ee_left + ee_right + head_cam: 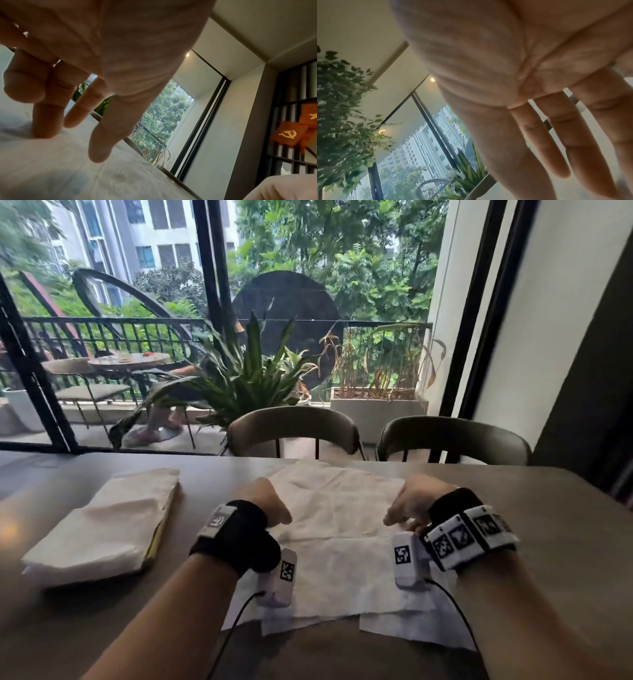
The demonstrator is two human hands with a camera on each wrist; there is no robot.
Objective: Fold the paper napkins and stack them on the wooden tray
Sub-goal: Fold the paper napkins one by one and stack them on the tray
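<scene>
A creased white paper napkin [337,505] lies spread out on the table in front of me, on top of other overlapping unfolded napkins [346,583]. My left hand [265,501] is on its left edge and my right hand [409,506] on its right edge. In the left wrist view the straight fingers [102,132] point down and their tips touch the napkin [51,173]. The right wrist view shows the right fingers [546,142] straight and spread, holding nothing. At the left a stack of folded napkins [113,518] covers the wooden tray [156,539], of which only a yellowish edge shows.
The grey-brown table [555,549] runs to a far edge where two dark chairs [294,428] [452,438] stand. Behind them are a large window and a potted plant [246,378]. Black cables [236,621] trail from the wrist cameras over the near table edge.
</scene>
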